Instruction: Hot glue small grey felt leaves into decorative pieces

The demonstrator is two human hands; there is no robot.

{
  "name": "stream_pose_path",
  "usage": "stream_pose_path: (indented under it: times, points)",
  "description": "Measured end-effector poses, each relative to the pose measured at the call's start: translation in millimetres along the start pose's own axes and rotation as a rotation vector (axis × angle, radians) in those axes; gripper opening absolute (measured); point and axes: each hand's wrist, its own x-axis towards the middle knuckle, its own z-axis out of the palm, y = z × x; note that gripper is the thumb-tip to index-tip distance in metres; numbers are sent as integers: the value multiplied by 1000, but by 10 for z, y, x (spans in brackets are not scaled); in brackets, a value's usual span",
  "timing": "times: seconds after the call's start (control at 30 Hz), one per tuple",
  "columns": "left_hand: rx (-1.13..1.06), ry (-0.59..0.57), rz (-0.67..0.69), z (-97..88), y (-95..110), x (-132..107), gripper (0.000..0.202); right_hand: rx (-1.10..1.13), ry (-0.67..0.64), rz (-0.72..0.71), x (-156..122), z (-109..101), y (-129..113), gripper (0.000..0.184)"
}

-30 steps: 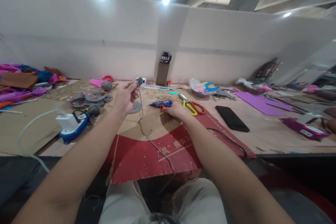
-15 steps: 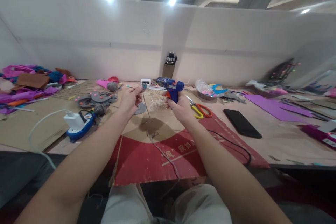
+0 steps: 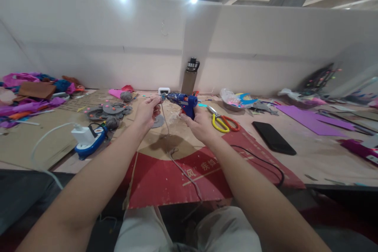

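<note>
My right hand grips a blue glue gun by its handle, nozzle pointing left. The nozzle tip sits right at a small grey piece pinched in the fingers of my left hand. A thin grey cord hangs from that piece down across the red and brown cardboard on the table. The glue gun's black cable loops over the cardboard to the right.
Yellow-and-orange scissors and a black phone lie right of my hands. Grey felt discs and balls lie to the left, near a blue power strip with a white charger. A bottle stands at the wall.
My right hand lifted the glue gun off the cardboard and brought its nozzle left to the piece in my left hand. The left hand lowered slightly.
</note>
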Motion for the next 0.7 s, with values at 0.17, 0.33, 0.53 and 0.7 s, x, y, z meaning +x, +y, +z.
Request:
stream_pose_path:
  times: [0.17,0.33,0.53,0.7]
  points:
    - [24,-15,14,7,2,-14,27,-28,-7,-7,-4,-1,-15,30]
    - [31,-27,32,27,-4,-19,26,-68,7,1,-3,-2,-16,28]
    - [59,-32,60,25,-20,-6,21,-81,7,14,-5,-10,-18,27]
    - [58,-29,78,26,-17,-10,21,-68,-6,-9,-2,-9,-52,21]
